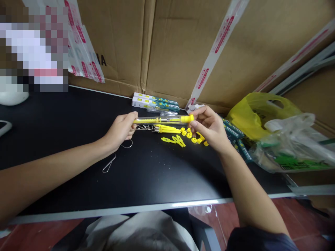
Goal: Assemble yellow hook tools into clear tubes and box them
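A clear-tubed spring scale [167, 120] with yellow inner parts lies level above the black table, spanning the gap between my hands. My left hand [121, 129] is closed round its left end. At the other end, the thumb and fingertips of my right hand [209, 127] pinch the yellow cap [186, 119]. Beneath the tube lie yellow rods [167, 129] and a tangle of wire hooks [145, 128]. Small yellow caps [194, 140] are scattered under my right hand. Flat yellow pieces [178, 140] rest nearer to me. A single wire hook [109, 164] lies below my left wrist.
Two long printed boxes [155, 101] sit at the back, with clear tubes [162, 112] in front. More green boxes [243, 150] lie right of my hand, beside yellow [248, 115] and clear plastic bags [293, 146]. A large cardboard box [178, 45] walls off the table's back edge.
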{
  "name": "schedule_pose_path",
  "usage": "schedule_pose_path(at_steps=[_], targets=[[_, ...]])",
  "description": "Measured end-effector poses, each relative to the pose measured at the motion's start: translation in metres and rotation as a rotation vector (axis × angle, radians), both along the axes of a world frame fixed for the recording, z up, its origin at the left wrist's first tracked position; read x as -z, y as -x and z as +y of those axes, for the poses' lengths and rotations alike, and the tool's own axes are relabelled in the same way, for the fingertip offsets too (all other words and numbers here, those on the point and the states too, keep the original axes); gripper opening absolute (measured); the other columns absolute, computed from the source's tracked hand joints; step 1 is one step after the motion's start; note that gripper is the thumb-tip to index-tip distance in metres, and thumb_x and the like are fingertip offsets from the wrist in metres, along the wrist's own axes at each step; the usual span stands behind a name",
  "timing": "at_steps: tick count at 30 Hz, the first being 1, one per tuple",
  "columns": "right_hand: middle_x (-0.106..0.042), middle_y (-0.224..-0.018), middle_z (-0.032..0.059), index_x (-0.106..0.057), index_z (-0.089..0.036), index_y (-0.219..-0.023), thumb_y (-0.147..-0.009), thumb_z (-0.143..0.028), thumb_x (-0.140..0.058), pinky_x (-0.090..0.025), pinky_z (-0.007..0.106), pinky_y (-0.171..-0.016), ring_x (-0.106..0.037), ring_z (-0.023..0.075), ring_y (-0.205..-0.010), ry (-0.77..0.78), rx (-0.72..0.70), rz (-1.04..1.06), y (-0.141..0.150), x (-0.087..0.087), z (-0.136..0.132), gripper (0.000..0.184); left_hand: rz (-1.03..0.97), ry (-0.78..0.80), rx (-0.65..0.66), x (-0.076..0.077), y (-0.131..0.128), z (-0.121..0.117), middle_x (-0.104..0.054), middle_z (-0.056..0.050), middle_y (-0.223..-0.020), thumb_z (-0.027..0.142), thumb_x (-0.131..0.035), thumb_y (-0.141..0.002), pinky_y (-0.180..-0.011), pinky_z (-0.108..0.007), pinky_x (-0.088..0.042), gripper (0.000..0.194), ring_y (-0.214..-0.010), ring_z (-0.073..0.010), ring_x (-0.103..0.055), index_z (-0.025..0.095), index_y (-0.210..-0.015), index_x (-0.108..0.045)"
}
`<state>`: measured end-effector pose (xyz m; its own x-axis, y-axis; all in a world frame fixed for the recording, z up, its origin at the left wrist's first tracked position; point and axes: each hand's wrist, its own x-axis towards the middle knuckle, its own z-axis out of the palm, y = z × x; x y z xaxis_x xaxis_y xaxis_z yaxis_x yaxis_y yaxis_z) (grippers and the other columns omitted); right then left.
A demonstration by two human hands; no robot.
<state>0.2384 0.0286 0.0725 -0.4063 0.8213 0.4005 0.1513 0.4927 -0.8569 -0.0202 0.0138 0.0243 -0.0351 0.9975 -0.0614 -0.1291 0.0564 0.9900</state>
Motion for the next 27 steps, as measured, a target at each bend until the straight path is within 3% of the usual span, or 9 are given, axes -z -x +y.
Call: schedule_pose_path(at_steps=[7, 18, 27], targets=[[-0.058, -0.065, -0.0039, -0.054, -0.02, -0.084, -0.086, -0.042, -0.067, -0.038, 0.018, -0.041, -0.049, 0.0055, -0.048, -0.035, 0.031, -0.041, 0.0001, 0.0036, 0.0023, 0.026, 0.002, 0.002, 0.012, -0.0008, -0.0009, -0.0008, -0.034, 0.008, -0.05, 0.019, -0.041, -0.09, -0.032, -0.016, -0.016, 0.025, -0.035, -0.0022, -0.024, 0.019, -0.065, -0.04], [-0.058, -0.078, -0.0018, -0.056, -0.022, -0.094, -0.077, -0.038, -0.076, -0.044, 0.019, -0.043, -0.052, 0.0088, -0.058, -0.035, 0.026, -0.028, 0.0001, -0.0018, -0.0015, 0.031, 0.003, -0.004, -0.003, 0.0001, 0.0006, 0.0006, -0.034, 0.007, -0.05, 0.021, -0.041, -0.091, -0.032, -0.015, -0.017, 0.029, -0.034, -0.0018, -0.025, 0.019, -0.063, -0.039], [-0.055, -0.088, -0.0001, -0.056, -0.024, -0.095, -0.078, -0.036, -0.075, -0.047, 0.019, -0.043, -0.052, 0.0086, -0.061, -0.084, 0.017, -0.035, -0.0024, -0.0024, -0.0014, 0.028, 0.005, 0.003, -0.009, -0.0014, 0.0002, 0.0004, -0.033, 0.008, -0.049, 0.02, -0.043, -0.089, -0.031, -0.015, -0.018, 0.026, -0.034, -0.0023, -0.025, 0.02, -0.063, -0.039]])
